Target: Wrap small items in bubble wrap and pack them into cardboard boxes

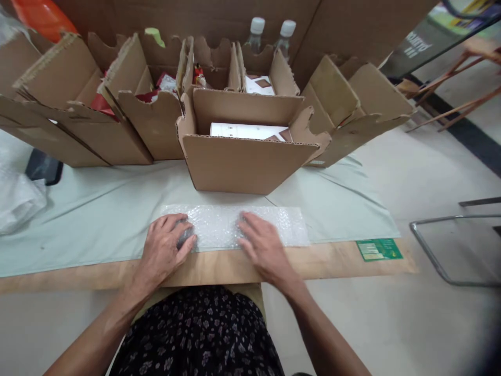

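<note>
Seen from above by the head camera, a wooden counter (219, 269) is mostly covered by a pale green cloth (97, 219). A long sheet of bubble wrap (230, 224) lies flat near the counter's front edge, about midway along it.

The person's left hand (166, 248) rests on the left end of the wrap. Its fingers (176, 219) curl down, with the thumb closing in, around a small grey object (187, 236). The object is partly hidden, and what it is cannot be told. The right hand (266, 248) lies palm down on the middle of the wrap, with its fingers (250, 222) spread open and pressing on the sheet, gripping nothing.

Just behind the wrap stands an open cardboard box (242, 162) with a white carton (246, 130) inside. More open cardboard boxes (129, 104) line the back edge, and two capped clear bottles (256, 31) rise behind them. A green card (379, 249) lies at the front right corner. A white plastic bag (18, 201) sits at the left edge. Off the counter to the right is a bent metal frame (434, 256) on the floor. A dark floral garment (199, 334) fills the bottom centre.
</note>
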The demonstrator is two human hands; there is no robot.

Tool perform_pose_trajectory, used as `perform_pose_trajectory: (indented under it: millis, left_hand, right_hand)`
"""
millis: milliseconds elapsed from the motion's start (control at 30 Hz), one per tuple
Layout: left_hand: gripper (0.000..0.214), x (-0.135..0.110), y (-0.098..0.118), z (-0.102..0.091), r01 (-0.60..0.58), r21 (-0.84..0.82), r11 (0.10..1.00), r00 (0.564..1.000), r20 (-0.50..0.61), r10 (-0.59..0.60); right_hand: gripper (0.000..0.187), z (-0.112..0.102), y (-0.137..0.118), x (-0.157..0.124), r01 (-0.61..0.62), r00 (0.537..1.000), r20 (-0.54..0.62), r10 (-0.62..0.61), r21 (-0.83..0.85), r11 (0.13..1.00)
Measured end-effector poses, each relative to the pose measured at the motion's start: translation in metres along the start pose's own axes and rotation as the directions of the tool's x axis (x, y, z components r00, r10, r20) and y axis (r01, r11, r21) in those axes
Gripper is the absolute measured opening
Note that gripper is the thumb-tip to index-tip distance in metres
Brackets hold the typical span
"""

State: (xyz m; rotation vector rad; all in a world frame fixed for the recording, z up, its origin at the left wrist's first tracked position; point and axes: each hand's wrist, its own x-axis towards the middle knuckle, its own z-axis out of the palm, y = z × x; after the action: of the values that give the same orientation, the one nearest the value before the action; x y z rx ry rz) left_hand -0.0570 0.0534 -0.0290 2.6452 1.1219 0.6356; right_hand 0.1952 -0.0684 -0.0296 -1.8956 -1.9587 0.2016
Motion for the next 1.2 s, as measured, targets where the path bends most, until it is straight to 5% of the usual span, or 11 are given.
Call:
perform_pose_trajectory:
  millis: [167,300,400,533,633,700,800,900,1000,1100,1200]
  left_hand:
    - [0.025,-0.001,-0.009,-0.006,-0.001,-0.042,0.999,1.0,-0.028,-0.001]
    - [0.035,-0.009,-0.021,-0.007,0.197,0.055,0.979,0.968,-0.167,-0.185]
    - [0.035,-0.016,-0.026,-0.004,0.304,0.108,0.947,0.947,-0.14,-0.288]
    - [0.02,-0.02,-0.02,-0.007,0.343,-0.004,0.939,0.932,-0.128,-0.34]
    - [0.017,-0.019,-0.018,-0.033,0.429,-0.126,0.894,0.888,-0.121,-0.444]
    - [0.027,-0.011,-0.024,-0.06,0.457,-0.162,0.875,0.868,-0.133,-0.478]
    - [0.049,0.021,-0.041,-0.089,0.366,-0.094,0.926,0.915,-0.146,-0.377]
    - [0.071,0.067,-0.058,-0.091,0.284,0.051,0.958,0.952,-0.133,-0.275]
    - [0.077,0.084,-0.064,-0.075,0.269,0.069,0.961,0.951,-0.175,-0.253]
    - [0.06,0.043,-0.054,-0.064,0.115,-0.202,0.973,0.986,-0.094,-0.136]
    - [0.057,-0.028,-0.038,-0.065,0.138,-0.674,0.726,0.99,0.118,-0.079]
  right_hand:
    - [0.041,-0.045,0.095,-0.053,-0.414,0.881,-0.315,0.353,-0.154,0.897]
    - [0.044,-0.053,0.117,-0.042,-0.441,0.863,-0.339,0.375,-0.141,0.886]
    - [0.04,-0.044,0.112,-0.015,-0.416,0.887,-0.259,0.381,-0.093,0.905]
    - [0.032,-0.048,0.09,-0.01,-0.365,0.906,-0.213,0.366,0.049,0.93]
    - [0.027,-0.062,0.055,-0.037,-0.391,0.88,-0.167,0.444,0.274,0.879]
    - [0.036,-0.065,0.023,-0.057,-0.408,0.882,-0.015,0.472,0.477,0.778]
    - [0.065,-0.046,-0.029,-0.074,-0.474,0.863,0.259,0.435,0.713,0.517]
    - [0.077,-0.01,-0.07,-0.074,-0.544,0.824,0.435,0.364,0.786,0.292]
    - [0.067,0.019,-0.093,-0.069,-0.582,0.807,0.517,0.285,0.777,0.24]
    - [0.045,0.023,-0.101,-0.065,-0.549,0.836,0.505,0.216,0.777,0.309]
    - [0.048,0.012,-0.102,-0.048,-0.498,0.866,0.485,0.119,0.82,0.284]
